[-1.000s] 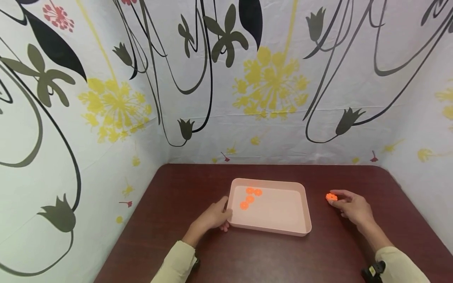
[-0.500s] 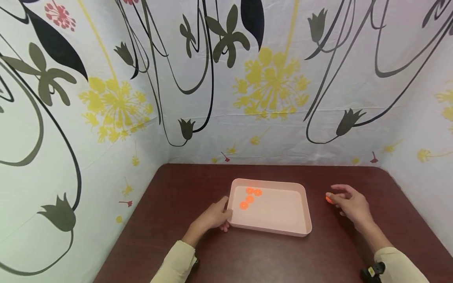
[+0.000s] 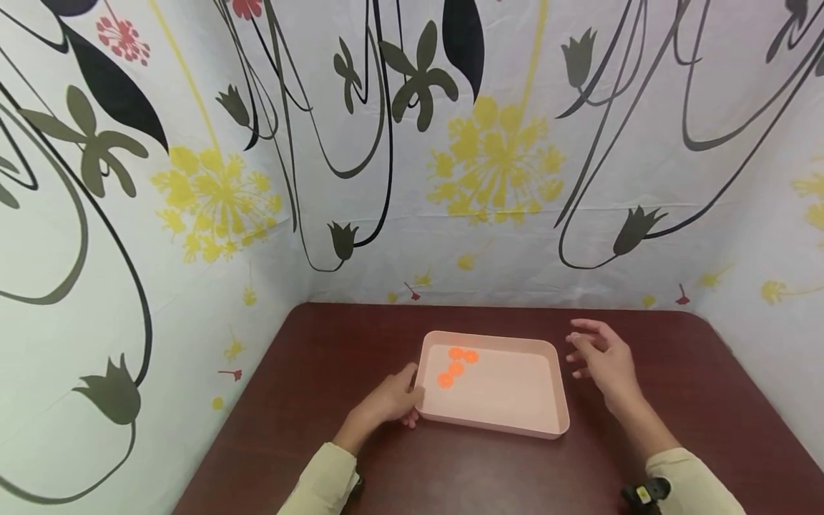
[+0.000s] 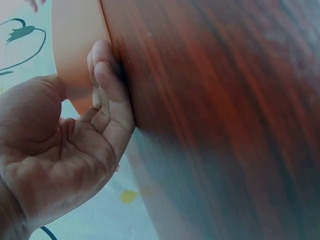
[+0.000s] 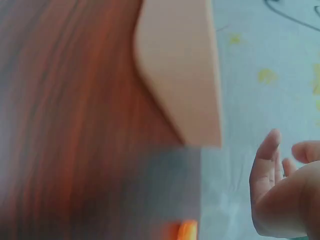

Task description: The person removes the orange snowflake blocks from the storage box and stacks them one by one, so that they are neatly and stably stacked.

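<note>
A shallow pale-pink tray (image 3: 496, 390) lies on the dark red-brown table. My left hand (image 3: 389, 397) grips its left side. In the left wrist view the thumb of my left hand (image 4: 65, 135) is at the tray's wall (image 4: 80, 45), with the fingers along its outside and lower edge. Several small orange scalloped discs (image 3: 455, 368) lie in the tray's left part. My right hand (image 3: 605, 365) is in the air just right of the tray, fingers parted, holding nothing visible. In the right wrist view, a blurred orange piece (image 5: 187, 231) shows at the bottom edge, apart from the right hand (image 5: 282, 195).
The wood-patterned table (image 3: 360, 465) reaches back to a white cloth (image 3: 360, 286) printed with flowers, which also hangs at both sides. Each sleeve carries a dark wrist device, the right one (image 3: 646, 493) plainly seen.
My right hand has let go of the orange scalloped piece and moved left towards the tray, its fingers spreading. My left hand stays on the tray. The head view has tilted slightly.
</note>
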A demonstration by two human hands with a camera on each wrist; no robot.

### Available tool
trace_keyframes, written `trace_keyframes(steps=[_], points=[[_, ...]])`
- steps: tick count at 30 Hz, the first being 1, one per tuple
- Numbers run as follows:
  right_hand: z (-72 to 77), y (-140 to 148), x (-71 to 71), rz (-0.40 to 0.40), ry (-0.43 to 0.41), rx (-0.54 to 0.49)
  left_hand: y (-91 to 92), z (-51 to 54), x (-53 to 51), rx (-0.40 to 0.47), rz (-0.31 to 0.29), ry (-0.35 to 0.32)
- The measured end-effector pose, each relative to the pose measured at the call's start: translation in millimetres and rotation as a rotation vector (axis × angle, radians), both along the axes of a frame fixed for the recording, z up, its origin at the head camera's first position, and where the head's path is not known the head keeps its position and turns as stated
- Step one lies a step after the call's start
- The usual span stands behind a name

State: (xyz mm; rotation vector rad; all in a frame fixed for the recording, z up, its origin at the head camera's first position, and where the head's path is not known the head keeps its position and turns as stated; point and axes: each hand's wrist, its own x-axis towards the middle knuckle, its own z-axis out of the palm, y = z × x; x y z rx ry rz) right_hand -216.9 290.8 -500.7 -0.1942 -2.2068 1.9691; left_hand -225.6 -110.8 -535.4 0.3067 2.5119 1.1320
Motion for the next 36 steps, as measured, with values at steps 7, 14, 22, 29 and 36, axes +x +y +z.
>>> trace_keyframes(steps=[7,14,22,29,36], points=[[6.8,-42,-17.3,0.088,-0.052,0.004,4.0,0.1,0.2,-0.045,0.01,0.017],[-1.9,-78,-32.7,0.123,-0.093,0.016,4.0,4.8,0.8,-0.019,0.007,0.022],[-22.1,-107,-39.9,0.199,-0.179,0.194,0.2,5.1,3.6,0.017,-0.006,0.003],[-37.7,-129,-49.7,0.27,-0.144,0.339,0.5,3.2,-0.4,0.003,-0.038,0.005],[-43.3,-137,-58.0,0.304,-0.156,0.485,0.3,1.8,-0.9,-0.002,-0.034,0.011]])
